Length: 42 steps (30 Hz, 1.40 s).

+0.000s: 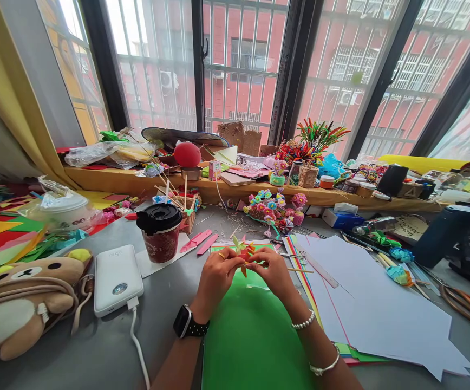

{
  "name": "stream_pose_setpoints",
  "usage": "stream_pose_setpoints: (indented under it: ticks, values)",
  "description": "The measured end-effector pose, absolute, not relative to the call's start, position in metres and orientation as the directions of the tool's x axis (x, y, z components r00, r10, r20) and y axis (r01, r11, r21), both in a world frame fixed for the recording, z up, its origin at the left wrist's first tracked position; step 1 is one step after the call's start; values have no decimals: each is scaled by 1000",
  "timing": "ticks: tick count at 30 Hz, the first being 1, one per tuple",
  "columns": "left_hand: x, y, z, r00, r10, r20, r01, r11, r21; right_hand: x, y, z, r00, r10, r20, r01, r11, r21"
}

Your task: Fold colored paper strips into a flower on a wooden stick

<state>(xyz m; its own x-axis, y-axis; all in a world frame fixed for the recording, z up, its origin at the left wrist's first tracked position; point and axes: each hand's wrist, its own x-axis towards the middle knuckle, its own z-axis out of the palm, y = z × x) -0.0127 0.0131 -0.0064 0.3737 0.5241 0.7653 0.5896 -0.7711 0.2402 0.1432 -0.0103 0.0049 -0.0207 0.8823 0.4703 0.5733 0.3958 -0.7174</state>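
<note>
Pinching a small paper flower (242,248) with orange and pale green petals, the left hand (221,266) and right hand (270,270) meet fingertip to fingertip above the far part of a glossy green sheet (255,336) on the grey tabletop (170,309). A thin wooden stick (301,270) juts out beyond the right hand; whether it joins the flower cannot be told. Near that hand lie scissors (301,255) and a clear ruler (320,269), beside a spread of white paper (393,303). On the left stand a lidded coffee cup (160,238) and, nearer, a white power bank (117,279) with its cable (137,336) plugged in, next to a plush bear (24,303).
</note>
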Motion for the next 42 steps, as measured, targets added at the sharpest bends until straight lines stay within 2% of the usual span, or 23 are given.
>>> stream_pose_setpoints:
  ticks: [4,7,10,12,13,15,17,20,22,25,28,32,42]
  values:
    - [-13,13,-8,357,544,759,580,-766,276,143,-9,2,-42,864,502,647,407,-645]
    - [-13,14,-8,342,583,737,549,-760,347,142,-8,0,-58,851,523,701,407,-586]
    - [-15,15,-5,288,647,706,446,-743,499,142,-9,1,-58,838,542,723,410,-557]
    - [-16,16,-2,154,728,669,345,-674,653,144,-10,4,-52,827,560,727,416,-546]
    - [-17,16,-1,66,782,620,272,-612,743,145,-10,6,-51,819,571,726,423,-542]
    - [-18,17,2,-59,902,429,60,-425,903,145,-12,9,-69,798,598,714,458,-530]
    - [-17,16,4,-43,983,179,-188,-184,965,145,-14,12,-109,768,631,687,517,-511]
    - [-13,12,9,181,982,-63,-449,139,883,141,-18,15,-181,716,674,643,605,-470]
    - [-10,8,13,356,931,-86,-537,279,796,138,-21,17,-218,690,690,627,641,-442]
    - [-8,3,17,453,887,-89,-604,379,701,136,-23,17,-256,659,707,625,671,-399]
    - [-9,4,16,450,885,-119,-639,412,649,135,-23,15,-304,632,713,640,690,-339]
    - [-11,7,11,463,881,-98,-624,402,670,134,-20,10,-365,602,710,670,699,-250]
    - [-12,4,11,480,874,76,-662,304,685,130,-21,10,-300,529,794,687,697,-205]
